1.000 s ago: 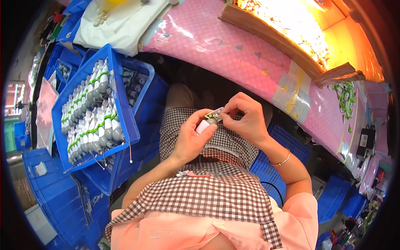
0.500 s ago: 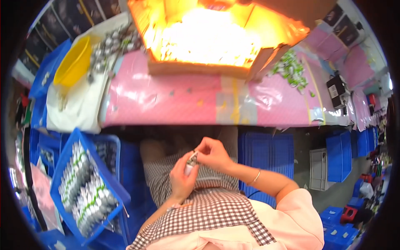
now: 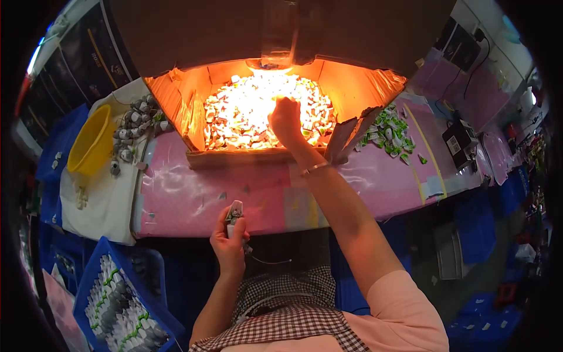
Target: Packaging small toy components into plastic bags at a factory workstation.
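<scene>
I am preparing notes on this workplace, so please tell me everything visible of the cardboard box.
The brown cardboard box stands on the pink table, its front open above a low lip. Its side walls look wrinkled and shiny; a flap at the right front stands slanted. Strong light from above floods it orange-white, bleaching the middle. Many small pale and green pieces lie inside. The right hand is within, not visibly touching the walls.

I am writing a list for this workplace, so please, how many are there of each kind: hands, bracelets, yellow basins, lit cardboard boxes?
Hands: 2, left hand and right hand
Bracelet: 1
Yellow basin: 1
Lit cardboard box: 1
Total: 5
</scene>
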`<state>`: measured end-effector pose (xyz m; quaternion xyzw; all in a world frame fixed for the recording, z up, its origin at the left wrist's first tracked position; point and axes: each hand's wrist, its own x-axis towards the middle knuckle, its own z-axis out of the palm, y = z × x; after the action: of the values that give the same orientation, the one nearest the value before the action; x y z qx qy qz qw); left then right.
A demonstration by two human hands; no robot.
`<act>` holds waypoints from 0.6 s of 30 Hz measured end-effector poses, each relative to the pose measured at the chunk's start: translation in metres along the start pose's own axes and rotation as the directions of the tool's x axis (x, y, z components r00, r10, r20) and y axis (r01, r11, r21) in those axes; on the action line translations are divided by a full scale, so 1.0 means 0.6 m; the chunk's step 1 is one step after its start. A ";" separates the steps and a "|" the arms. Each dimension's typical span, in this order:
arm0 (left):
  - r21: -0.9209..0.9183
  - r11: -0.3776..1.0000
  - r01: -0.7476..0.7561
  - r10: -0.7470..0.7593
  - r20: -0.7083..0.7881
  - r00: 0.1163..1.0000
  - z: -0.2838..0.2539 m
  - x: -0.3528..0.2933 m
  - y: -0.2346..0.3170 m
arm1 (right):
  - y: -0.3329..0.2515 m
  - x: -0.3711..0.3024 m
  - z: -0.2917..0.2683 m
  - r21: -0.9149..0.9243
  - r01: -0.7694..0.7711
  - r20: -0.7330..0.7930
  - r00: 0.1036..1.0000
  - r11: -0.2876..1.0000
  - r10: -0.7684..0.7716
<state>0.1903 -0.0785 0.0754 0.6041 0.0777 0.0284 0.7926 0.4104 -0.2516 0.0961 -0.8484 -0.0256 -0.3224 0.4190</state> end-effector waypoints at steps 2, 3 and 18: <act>-0.095 0.995 -0.003 0.009 0.061 0.998 0.024 0.047 -0.010 | 0.085 0.052 0.007 0.062 -0.101 0.015 0.995 0.993 0.100; -0.149 0.989 -0.004 0.015 0.070 0.997 0.020 0.070 -0.014 | 0.124 0.020 0.025 0.118 -0.163 0.040 0.986 0.980 0.159; 0.218 0.965 -0.147 0.104 0.198 0.975 0.018 0.103 -0.028 | 0.199 0.155 0.198 -0.575 0.036 0.395 0.887 0.817 0.240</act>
<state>0.2519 -0.0847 0.0564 0.6958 -0.0318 0.0131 0.7174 0.5838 -0.2637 0.0133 -0.9851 0.0219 -0.0862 0.1470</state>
